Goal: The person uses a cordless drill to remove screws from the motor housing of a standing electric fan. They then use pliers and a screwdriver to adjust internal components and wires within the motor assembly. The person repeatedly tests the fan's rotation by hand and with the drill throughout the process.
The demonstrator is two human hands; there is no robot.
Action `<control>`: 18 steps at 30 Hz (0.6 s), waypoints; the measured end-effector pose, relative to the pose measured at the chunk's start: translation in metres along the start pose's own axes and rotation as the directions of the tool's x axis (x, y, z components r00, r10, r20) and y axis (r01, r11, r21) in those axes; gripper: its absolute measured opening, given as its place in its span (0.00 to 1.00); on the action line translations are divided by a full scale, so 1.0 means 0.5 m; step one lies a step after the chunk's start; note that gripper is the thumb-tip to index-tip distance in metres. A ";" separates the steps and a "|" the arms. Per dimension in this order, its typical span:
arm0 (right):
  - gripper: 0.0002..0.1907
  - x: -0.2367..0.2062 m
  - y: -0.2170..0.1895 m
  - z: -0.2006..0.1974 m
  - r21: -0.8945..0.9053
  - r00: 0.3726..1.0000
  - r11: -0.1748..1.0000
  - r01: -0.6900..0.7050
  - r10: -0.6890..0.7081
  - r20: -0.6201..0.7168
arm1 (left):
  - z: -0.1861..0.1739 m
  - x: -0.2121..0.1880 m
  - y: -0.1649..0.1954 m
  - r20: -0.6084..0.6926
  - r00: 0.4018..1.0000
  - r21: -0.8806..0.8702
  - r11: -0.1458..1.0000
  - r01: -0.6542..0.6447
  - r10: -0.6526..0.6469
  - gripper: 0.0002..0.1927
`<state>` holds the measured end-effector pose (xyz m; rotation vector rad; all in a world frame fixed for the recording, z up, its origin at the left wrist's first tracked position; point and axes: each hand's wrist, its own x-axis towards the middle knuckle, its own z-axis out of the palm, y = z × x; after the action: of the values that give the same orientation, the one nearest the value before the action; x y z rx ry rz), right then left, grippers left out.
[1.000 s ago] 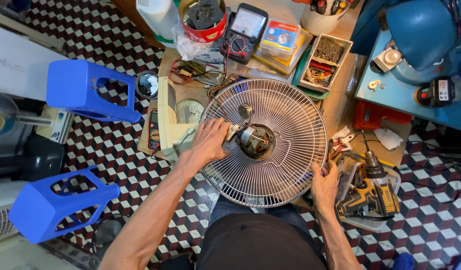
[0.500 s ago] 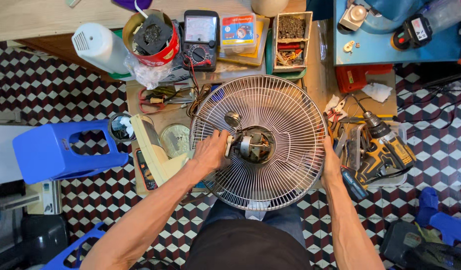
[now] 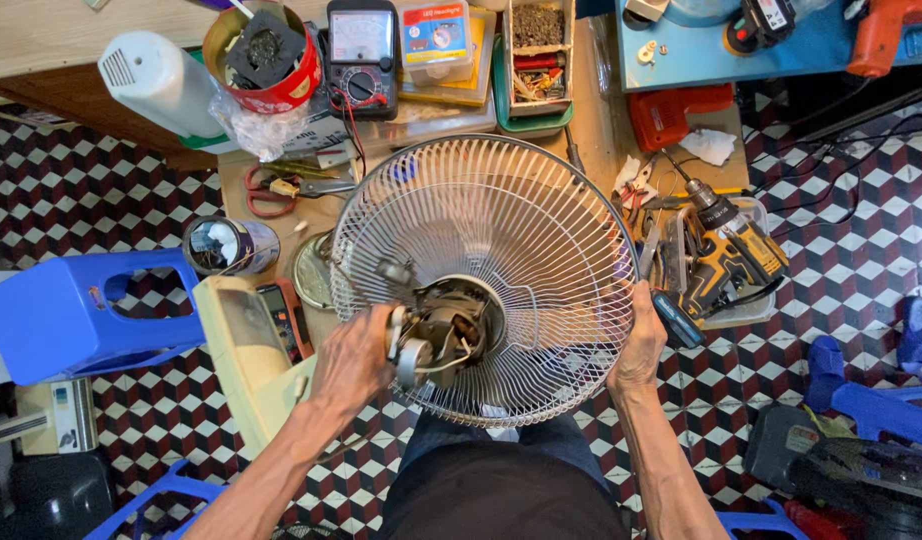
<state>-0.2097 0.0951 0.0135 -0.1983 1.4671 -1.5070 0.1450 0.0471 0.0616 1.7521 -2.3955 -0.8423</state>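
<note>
We are gripping the fan motor (image 3: 443,335) with our left hand (image 3: 353,362), fingers wrapped around its side, at the centre of the round wire fan guard (image 3: 486,275). Our right hand (image 3: 641,345) is clasping the guard's right rim. The guard is lying over our lap, beside a yellow cordless drill (image 3: 726,255) and a multimeter (image 3: 362,45).
</note>
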 end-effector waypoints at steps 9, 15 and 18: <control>0.32 -0.246 -0.046 -0.028 -0.434 0.967 0.867 0.246 -0.188 0.172 | 0.006 -0.304 0.035 -0.227 0.958 -0.071 0.984 0.163 -0.175 0.35; 0.30 -0.324 -0.070 -0.049 -0.399 0.866 0.824 0.403 -0.202 0.457 | 0.053 -0.399 0.082 -0.217 0.936 -0.118 0.959 0.257 -0.278 0.35; 0.30 -0.343 -0.064 -0.043 -0.347 0.787 0.820 0.454 -0.186 0.589 | 0.073 -0.418 0.085 -0.241 0.910 -0.128 0.941 0.314 -0.337 0.36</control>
<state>-0.1548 0.2242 0.1195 -1.1467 1.3452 -1.1768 0.1690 0.2574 0.1057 2.1127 -1.9057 -0.6773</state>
